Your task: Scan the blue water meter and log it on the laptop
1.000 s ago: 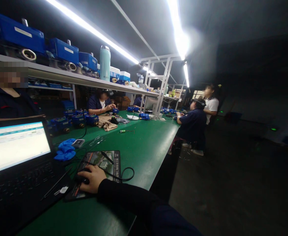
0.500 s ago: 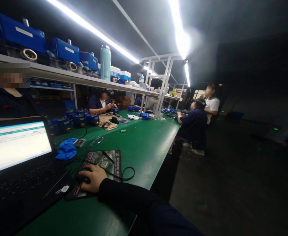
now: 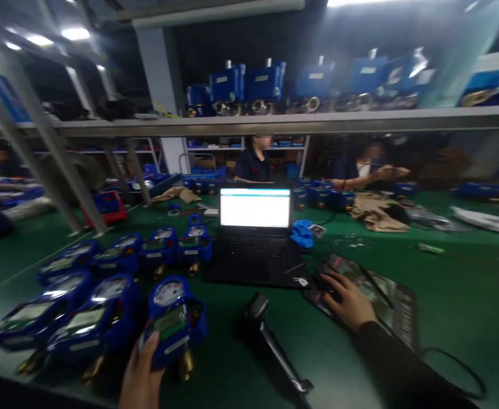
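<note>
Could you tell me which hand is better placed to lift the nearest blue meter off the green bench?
Left: the left hand already grips the nearest blue meter, while the right hand rests on the mouse.

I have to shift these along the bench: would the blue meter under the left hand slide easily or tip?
The blue meter looks blocky with brass fittings, so probably heavy. On the green mat it likely drags rather than slides, and seems unlikely to tip.

Crowded bench on your left, open green mat on your right.
Blue meters packed the table left of the laptop, and a black scanner lay across the gap between your hands (a narrow lane either side). Beyond the mouse pad, bare mat ran free to the cloth.
</note>
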Demonstrator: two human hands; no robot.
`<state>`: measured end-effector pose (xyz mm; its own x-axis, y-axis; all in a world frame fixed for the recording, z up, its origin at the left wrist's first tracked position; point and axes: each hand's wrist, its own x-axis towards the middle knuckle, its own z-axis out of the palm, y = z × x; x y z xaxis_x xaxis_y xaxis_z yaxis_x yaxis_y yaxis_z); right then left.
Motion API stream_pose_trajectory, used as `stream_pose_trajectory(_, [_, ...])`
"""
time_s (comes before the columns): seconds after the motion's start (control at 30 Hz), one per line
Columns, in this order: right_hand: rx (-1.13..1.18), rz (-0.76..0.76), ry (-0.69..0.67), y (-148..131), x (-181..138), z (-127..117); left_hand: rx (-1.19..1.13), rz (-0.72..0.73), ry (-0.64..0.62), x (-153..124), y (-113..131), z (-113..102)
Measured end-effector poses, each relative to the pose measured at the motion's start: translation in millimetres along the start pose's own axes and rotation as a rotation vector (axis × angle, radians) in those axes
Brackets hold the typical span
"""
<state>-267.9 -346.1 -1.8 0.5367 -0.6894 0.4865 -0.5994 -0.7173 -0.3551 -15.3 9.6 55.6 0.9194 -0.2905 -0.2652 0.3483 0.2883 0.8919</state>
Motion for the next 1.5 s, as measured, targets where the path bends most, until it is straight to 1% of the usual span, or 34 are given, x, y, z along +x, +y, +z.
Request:
stream_pose_trajectory(0.03, [-0.03, -0.025, 0.012, 6.8, 0.5, 5.0, -0.029, -0.001, 0.026, 0.0, 2.8, -4.7])
stream_pose_trajectory(0.1, [-0.083, -0.073, 0.027, 18.1, -0.2, 11.5, -0.082, -0.02, 0.04, 0.5, 3.5, -8.1])
stream_pose_trajectory(0.2, [-0.145, -0.118, 0.047, 28.4, -2.2, 15.6, -0.122, -0.074, -0.001, 2.0, -0.2, -8.7])
stream_pose_trajectory(0.27, [-0.162, -0.125, 0.054, 31.4, -2.4, 17.1, -0.125, -0.084, -0.021, 2.4, -1.5, -9.3])
stream_pose_trajectory(0.4, [-0.171, -0.1, 0.048, 31.9, -1.4, 19.6, -0.129, -0.058, 0.009, -0.1, 1.1, -8.6])
stream_pose_trajectory(0.5, [-0.172, -0.088, 0.068, 30.8, -1.2, 20.8, -0.114, -0.095, 0.026, -1.5, 3.9, -7.4])
stream_pose_trajectory(0.6, [-0.157, -0.104, 0.08, 30.6, -1.3, 21.0, -0.093, -0.122, 0.017, 0.5, 3.2, -8.7])
stream_pose_trajectory(0.8, [-0.159, -0.104, 0.067, 31.8, -1.4, 20.2, -0.097, -0.09, -0.003, 5.4, -4.4, -15.1])
stream_pose_trajectory(0.93, [-0.165, -0.118, 0.061, 33.4, -1.2, 20.8, -0.094, -0.048, -0.027, 4.2, -6.8, -15.5])
stream_pose_trajectory(1.1, [-0.165, -0.121, 0.068, 32.3, -0.4, 21.2, -0.096, -0.084, -0.012, 7.7, -8.0, -18.8])
stream_pose_trajectory(1.2, [-0.167, -0.11, 0.069, 30.4, -0.5, 20.1, -0.097, -0.068, -0.028, 10.7, -10.7, -21.4])
stream_pose_trajectory(1.27, [-0.161, -0.107, 0.075, 30.4, -1.0, 19.5, -0.089, -0.043, -0.044, 8.9, -12.4, -19.8])
stream_pose_trajectory(1.4, [-0.135, -0.116, 0.053, 33.9, -0.7, 21.5, 0.0, 0.027, 0.007, -2.3, -13.7, -10.1])
stream_pose_trajectory(1.5, [-0.095, -0.089, 0.049, 30.2, 1.5, 21.4, 0.032, 0.003, 0.038, -7.5, -13.2, -7.5])
